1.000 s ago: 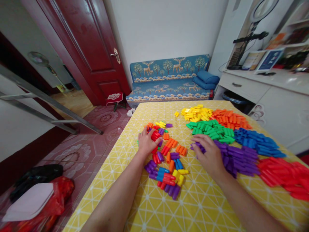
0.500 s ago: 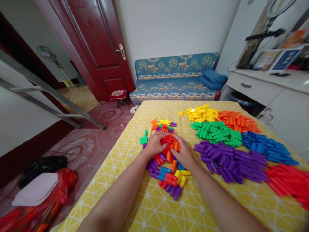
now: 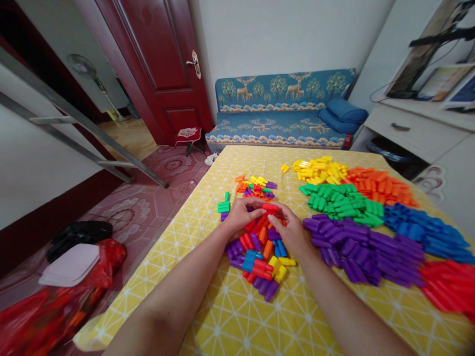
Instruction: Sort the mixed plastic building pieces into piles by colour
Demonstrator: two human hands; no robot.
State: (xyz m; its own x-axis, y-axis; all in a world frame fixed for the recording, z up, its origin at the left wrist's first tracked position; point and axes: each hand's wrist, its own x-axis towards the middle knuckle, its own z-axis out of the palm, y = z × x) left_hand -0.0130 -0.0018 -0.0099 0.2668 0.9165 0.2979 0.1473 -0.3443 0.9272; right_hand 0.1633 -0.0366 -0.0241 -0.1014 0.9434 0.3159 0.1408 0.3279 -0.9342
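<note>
Over a mixed heap of plastic bullet-shaped building blocks [image 3: 256, 242], both my hands meet at a red building block [image 3: 270, 207]. My left hand [image 3: 242, 216] grips its left end, thumb in front and fingers behind. The right end is between the thumb and fingers of my right hand [image 3: 291, 230]. Beneath them lie loose red, orange, purple and blue blocks, partly covered by my hands. Nearer to me, a joined cluster of blue and red blocks [image 3: 256, 264] shows. Green blocks [image 3: 223, 205] stand just left of my left hand, and a small multicoloured group [image 3: 256, 185] lies beyond it.
Sorted piles lie on the right: yellow [image 3: 321, 170], orange [image 3: 382, 187], green [image 3: 339, 202], blue [image 3: 426, 231], purple [image 3: 359, 249] and red [image 3: 451, 287]. A yellow patterned cloth [image 3: 208, 306] covers the table. Beyond its far edge stands a blue sofa [image 3: 282, 111].
From down among the heap, my hands have come up slightly and closer together, with a red block now showing between their fingertips. The camera's view has shifted a little.
</note>
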